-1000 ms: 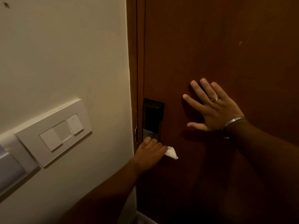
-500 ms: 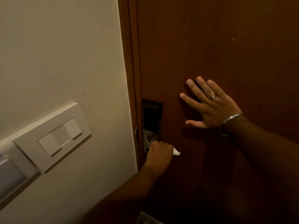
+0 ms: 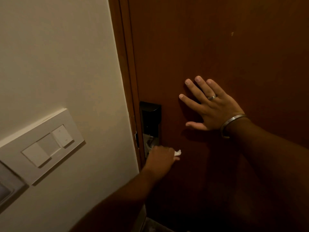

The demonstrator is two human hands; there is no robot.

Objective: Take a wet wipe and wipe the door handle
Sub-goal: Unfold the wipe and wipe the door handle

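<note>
My left hand (image 3: pixel 160 156) is closed around the door handle with a white wet wipe (image 3: pixel 177 153) in it; a corner of the wipe sticks out on the right. The handle itself is hidden under the hand. Only its metal base (image 3: pixel 149 142) shows, below a black lock plate (image 3: pixel 150 118) on the brown door (image 3: pixel 217 47). My right hand (image 3: pixel 212 106), with a ring and a metal bangle, lies flat on the door, fingers spread, up and to the right of the lock.
A cream wall (image 3: pixel 58 56) fills the left side and carries a white switch panel (image 3: pixel 45 144). The brown door frame (image 3: pixel 127 64) runs between wall and door. A second grey panel (image 3: pixel 6 186) shows at the left edge.
My left hand moved right along the handle and closed more tightly, so less of the wipe shows. The right hand stayed flat on the door.
</note>
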